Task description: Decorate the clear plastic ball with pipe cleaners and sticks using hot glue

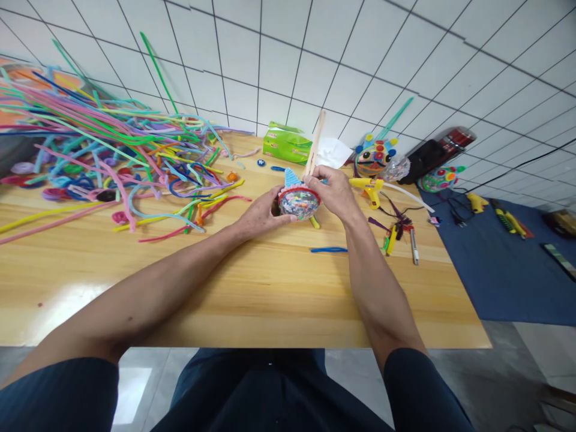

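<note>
A rounded craft piece is in front of me, with a mottled, many-coloured face, a red pipe-cleaner rim and a light-blue pointed ear. My left hand is wrapped round its left side, thumb along the lower edge. At its upper right, my right hand has its fingers pinched at the base of a pale wooden stick that stands up from the piece. Whether the stick is fixed to the piece is hidden by the fingers. Below the right hand, a short yellow pipe cleaner shows.
A large heap of pipe cleaners covers the left of the table. Behind stand a green tissue pack and a decorated craft piece. To the right lie a yellow glue gun, a utility knife and a blue pipe cleaner.
</note>
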Demonstrator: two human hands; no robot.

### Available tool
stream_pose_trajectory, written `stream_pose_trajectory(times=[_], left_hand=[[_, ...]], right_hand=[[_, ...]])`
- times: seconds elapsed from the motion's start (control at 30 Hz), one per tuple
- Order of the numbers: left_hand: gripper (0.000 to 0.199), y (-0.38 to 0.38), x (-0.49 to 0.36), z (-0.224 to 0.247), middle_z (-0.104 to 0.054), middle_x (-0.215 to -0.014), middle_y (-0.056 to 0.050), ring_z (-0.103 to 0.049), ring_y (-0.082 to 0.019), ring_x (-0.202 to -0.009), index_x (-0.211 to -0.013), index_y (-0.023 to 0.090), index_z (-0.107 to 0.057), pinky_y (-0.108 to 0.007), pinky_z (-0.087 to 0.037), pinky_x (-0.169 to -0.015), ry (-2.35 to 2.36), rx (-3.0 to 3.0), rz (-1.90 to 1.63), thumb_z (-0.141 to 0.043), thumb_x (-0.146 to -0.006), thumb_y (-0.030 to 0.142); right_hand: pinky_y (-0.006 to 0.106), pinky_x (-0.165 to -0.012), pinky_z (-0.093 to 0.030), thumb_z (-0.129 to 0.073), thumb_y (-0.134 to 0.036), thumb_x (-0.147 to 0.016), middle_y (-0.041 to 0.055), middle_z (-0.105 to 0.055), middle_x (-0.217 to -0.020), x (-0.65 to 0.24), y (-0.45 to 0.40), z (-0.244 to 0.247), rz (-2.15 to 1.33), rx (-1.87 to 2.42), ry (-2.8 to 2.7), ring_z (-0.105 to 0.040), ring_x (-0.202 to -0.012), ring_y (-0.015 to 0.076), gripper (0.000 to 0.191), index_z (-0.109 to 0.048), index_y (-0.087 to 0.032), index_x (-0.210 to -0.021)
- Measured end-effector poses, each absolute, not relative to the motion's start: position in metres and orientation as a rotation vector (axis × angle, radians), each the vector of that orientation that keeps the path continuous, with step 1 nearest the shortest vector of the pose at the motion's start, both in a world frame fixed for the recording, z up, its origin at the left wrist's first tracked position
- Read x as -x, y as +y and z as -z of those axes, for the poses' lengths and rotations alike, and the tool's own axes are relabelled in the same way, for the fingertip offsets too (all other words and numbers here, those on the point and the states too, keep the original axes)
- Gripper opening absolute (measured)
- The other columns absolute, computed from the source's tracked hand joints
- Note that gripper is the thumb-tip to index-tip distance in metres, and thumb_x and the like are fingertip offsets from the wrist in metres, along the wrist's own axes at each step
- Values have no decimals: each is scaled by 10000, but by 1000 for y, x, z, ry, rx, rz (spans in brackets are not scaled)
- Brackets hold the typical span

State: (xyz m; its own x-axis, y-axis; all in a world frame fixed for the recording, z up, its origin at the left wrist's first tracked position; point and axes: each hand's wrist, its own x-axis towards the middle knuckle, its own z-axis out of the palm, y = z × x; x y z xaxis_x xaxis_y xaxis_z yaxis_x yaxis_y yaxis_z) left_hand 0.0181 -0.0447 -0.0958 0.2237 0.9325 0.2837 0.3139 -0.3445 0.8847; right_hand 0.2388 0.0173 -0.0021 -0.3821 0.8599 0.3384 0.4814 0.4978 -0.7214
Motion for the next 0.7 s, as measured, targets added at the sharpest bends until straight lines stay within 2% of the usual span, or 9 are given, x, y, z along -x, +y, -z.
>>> stream_pose_trajectory(times=[0.23,0.7], left_hand=[[949,-46,-18,94,-736,-1583,-231,-712,-441,-1473,-1601,150,-573,-600,-558,-1285,1169,-1812,-1110,-894,-857,646],[892,-45,-19,96,-764,-1536,-210,-737,-425,-1416,-1565,168,-601,-591,-576,-1260,1157,-1807,-1129,-898,-860,627]], right_hand=[[345,-769,-447,-688,-428,-922,-25,-581,-727,-239,18,3,-679,1097,-2029,-498,-746,186,256,-608,-256,-750],[349,-778,-448,-682,-420,-928,-22,-582,-733,-241,19,2,-672,1075,-2059,-496,-749,183,265,-589,-256,-743]])
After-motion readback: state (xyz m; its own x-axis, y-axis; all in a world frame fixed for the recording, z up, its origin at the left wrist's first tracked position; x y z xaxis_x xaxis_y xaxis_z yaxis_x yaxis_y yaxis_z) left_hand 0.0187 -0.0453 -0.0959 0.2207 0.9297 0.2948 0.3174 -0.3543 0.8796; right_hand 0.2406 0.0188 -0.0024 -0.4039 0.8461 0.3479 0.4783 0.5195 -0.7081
